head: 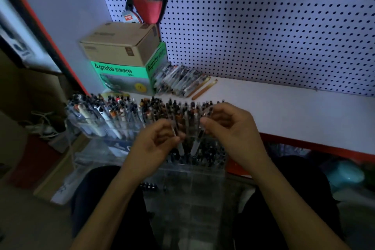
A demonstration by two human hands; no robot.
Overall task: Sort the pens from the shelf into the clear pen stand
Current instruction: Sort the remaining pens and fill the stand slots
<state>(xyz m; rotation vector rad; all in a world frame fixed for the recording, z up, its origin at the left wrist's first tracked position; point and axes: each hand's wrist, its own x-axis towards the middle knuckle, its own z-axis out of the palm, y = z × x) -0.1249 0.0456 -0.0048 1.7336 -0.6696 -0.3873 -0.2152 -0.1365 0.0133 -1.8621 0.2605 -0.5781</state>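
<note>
A clear pen stand (194, 186) rests on my lap, its far compartments full of dark-capped pens. My left hand (152, 148) pinches a clear pen (179, 146) whose tip points down into the stand. My right hand (231, 128) holds another clear pen (197, 140), also angled down into the stand. A pile of loose pens (178, 80) lies on the white shelf (294, 111) beside the green box. A second clear holder (97, 126) at the left is packed with several pens.
A green Agnite box (123, 77) with a cardboard box (119, 44) on top stands at the shelf's back left. White pegboard (263, 26) forms the back wall. The shelf has a red front edge (304, 144). Cardboard boxes and cables sit at the lower left.
</note>
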